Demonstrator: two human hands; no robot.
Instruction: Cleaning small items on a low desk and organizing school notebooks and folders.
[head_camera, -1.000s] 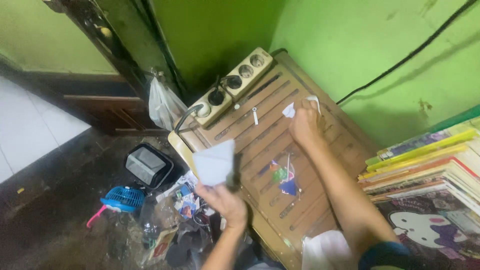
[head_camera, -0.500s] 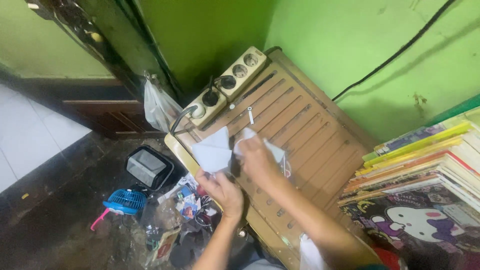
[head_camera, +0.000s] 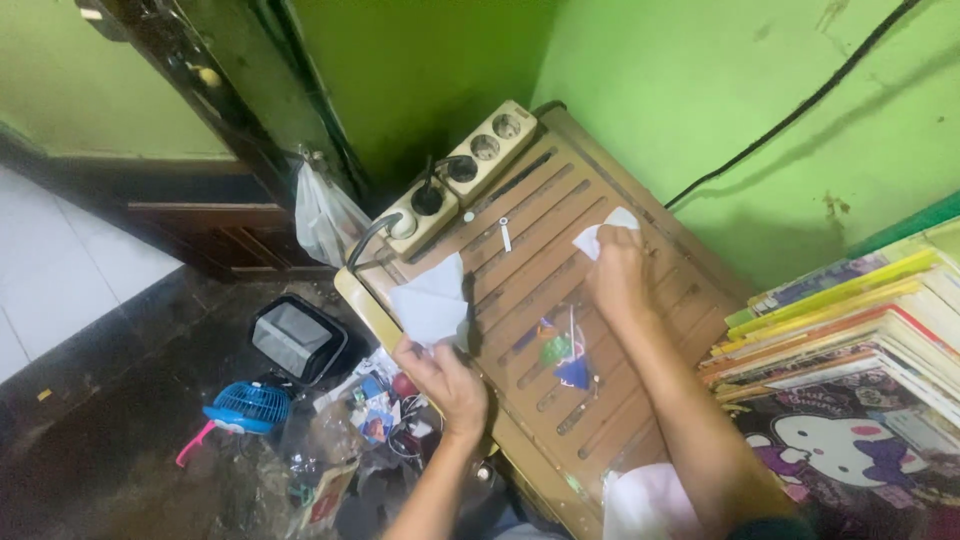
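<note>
My left hand (head_camera: 446, 379) holds up a pale folded sheet of paper (head_camera: 432, 301) over the front left edge of a brown slatted panel (head_camera: 600, 410). My right hand (head_camera: 617, 270) reaches across the panel towards the wall and grips a small white scrap of paper (head_camera: 598, 233) at its fingertips. Between my hands, a clear bag with blue and green bits (head_camera: 563, 354) lies on the slats.
A beige power strip (head_camera: 462, 171) with black plugs lies on the panel's far corner. A stack of books (head_camera: 850, 330) stands to the right. On the floor to the left lie a black box (head_camera: 296, 338), a blue fan (head_camera: 247, 406) and loose clutter. A plastic bag (head_camera: 323, 214) hangs by the door frame.
My right hand was at the far side, came back beside the folded sheet, and has now gone out towards the wall again with a white scrap. The left hand barely moved.
</note>
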